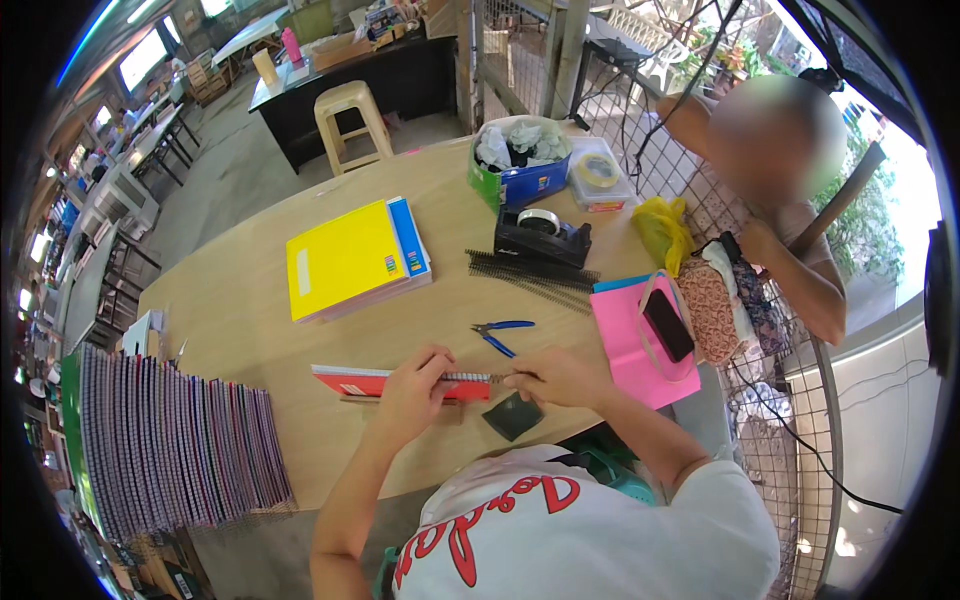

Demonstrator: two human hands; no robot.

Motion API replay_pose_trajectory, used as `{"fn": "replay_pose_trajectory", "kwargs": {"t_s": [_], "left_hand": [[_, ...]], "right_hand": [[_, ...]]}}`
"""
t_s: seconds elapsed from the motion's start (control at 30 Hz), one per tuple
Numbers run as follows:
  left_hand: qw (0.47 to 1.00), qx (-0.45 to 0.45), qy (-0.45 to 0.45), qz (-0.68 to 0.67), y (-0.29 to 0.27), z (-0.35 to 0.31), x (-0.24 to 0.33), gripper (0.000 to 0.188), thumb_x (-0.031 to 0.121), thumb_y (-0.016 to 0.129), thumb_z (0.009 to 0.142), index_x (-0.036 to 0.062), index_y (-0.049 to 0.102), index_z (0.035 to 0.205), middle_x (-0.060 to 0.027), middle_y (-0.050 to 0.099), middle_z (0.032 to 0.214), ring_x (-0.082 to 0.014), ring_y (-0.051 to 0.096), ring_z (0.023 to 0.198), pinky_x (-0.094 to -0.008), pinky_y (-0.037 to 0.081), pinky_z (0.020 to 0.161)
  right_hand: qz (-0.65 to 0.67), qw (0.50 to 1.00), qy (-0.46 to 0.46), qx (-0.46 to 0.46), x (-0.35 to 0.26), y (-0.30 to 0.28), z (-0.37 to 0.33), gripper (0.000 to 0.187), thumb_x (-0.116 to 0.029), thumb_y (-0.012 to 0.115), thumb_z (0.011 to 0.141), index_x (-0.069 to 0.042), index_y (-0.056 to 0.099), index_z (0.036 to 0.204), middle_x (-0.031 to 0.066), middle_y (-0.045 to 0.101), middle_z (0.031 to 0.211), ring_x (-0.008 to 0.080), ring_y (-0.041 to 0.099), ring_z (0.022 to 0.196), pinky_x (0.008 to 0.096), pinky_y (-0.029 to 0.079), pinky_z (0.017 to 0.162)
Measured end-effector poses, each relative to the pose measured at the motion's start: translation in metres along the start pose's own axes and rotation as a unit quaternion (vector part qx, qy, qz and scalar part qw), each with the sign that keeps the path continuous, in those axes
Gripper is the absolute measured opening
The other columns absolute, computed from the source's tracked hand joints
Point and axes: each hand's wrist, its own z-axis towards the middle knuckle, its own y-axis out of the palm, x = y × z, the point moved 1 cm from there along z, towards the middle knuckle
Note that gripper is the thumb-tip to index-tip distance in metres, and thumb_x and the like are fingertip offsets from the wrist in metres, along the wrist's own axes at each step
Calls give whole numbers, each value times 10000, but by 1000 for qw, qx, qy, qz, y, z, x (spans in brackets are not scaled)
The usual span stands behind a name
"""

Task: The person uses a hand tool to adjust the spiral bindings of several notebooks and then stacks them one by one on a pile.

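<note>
A red notebook (472,391) stands on its edge at the near side of the table, its spine upward. My left hand (415,388) is closed around its middle, fingers over the top edge. At the notebook's right end, my right hand (555,378) pinches the end of a thin spiral binding coil (497,379) that runs along the spine. Just beyond lie blue-handled cutting pliers (500,332), handles spread. A small dark piece of material (513,416) rests below my right hand.
A tall stack of spiral notebooks (180,440) fills the near left. Yellow and blue notebooks (345,262) lie farther back. Loose black coils (530,278), a tape dispenser (540,240), a box (520,170) and a phone (668,325) sit right. Behind the mesh fence (700,205) is another person.
</note>
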Motion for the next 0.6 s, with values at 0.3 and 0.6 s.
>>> {"fn": "replay_pose_trajectory", "kwargs": {"t_s": [0.3, 0.6], "left_hand": [[999, -6, -18, -33, -4, 4, 16, 235, -54, 721, 744, 13, 646, 957, -128, 654, 1086, -330, 668, 958, -383, 546, 811], [1000, 5, 17, -7, 1, 3, 10, 250, -42, 734, 747, 23, 655, 976, -127, 654, 1067, -318, 674, 925, -371, 548, 787]], "right_hand": [[-97, 994, -14, 43, 5, 6, 2, 377, -413, 616, 929, -67, 637, 1077, 184, 686, 933, 418, 656, 871, 517, 496, 759], [-77, 997, 0, 2, -7, 4, -4, 307, -356, 570, 963, -90, 601, 1112, 191, 681, 933, 418, 649, 877, 513, 489, 741]]}}
